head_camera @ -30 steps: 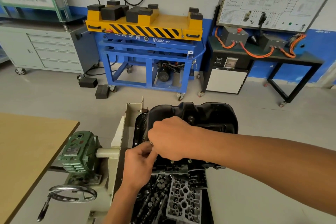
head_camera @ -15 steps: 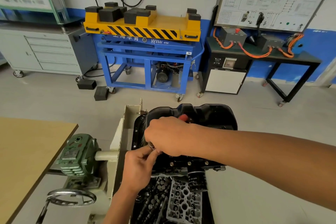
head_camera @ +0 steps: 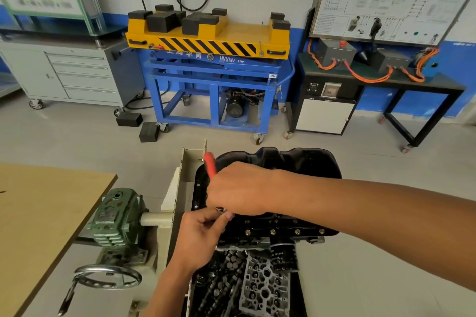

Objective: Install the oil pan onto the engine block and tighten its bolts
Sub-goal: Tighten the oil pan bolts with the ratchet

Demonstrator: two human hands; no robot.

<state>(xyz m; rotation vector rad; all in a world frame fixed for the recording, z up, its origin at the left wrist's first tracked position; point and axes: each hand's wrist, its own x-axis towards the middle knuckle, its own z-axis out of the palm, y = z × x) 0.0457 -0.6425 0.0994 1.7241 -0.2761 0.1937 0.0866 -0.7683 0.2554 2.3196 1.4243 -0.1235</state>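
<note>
Black metal oil pan point(head_camera: 288, 162) is seated; bolts point(head_camera: 272, 232) seem part-tightened. Red-handled wrench point(head_camera: 210, 165) is clasped by right grip point(head_camera: 239, 189), pinched by left grip point(head_camera: 202, 230).

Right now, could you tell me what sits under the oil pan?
Just below the oil pan flange, a strip of engine block and a black oil filter show. The pan covers the rest.

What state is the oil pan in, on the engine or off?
On: the black oil pan sits atop the engine, with bolts in its near flange. How tight they are cannot be told.
</note>
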